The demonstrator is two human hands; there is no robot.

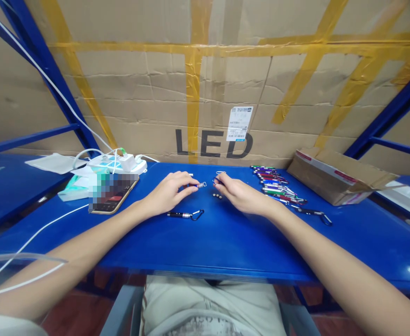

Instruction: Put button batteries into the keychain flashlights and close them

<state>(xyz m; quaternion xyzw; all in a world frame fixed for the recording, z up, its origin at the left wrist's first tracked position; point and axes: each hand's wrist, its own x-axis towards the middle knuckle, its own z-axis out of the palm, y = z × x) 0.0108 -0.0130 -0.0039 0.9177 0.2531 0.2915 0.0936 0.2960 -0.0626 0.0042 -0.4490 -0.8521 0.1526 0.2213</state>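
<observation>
**A:** Foreground, bottom edge: what lies closest to the viewer?

**B:** The person's lap in pale cloth point(208, 303). Both bare forearms run up from the lower corners and cross the near edge of the blue table point(225, 247).

**A:** The left hand point(168, 191)?

**B:** Palm down near the middle of the table. The thumb and fingertips are pinched on a small torch point(198, 185), whose silvery end points right.

**A:** The right hand point(241, 193)?

**B:** Palm down, directly opposite. Its fingertips are closed on a dark looped piece point(218, 179), too small to identify further. The two hands are near each other but apart.

**A:** What lies around them?

**B:** A few tiny round pieces point(217, 196) sit on the table just beside the right thumb. A black torch point(184, 215) with a clip at its end lies flat just in front of the left hand, with neither hand on it.

**A:** To the right of the hands?

**B:** A row of coloured torches point(276, 186), laid side by side. Beyond it, a cardboard box point(337, 179) rests on the table.

**A:** To the left?

**B:** A phone point(112, 198) lies face up with a white power strip point(121, 163) behind it. A white cable point(33, 238) trails off the table edge.

**A:** Background?

**B:** A taped cardboard wall point(121, 93) printed "LED".
</observation>
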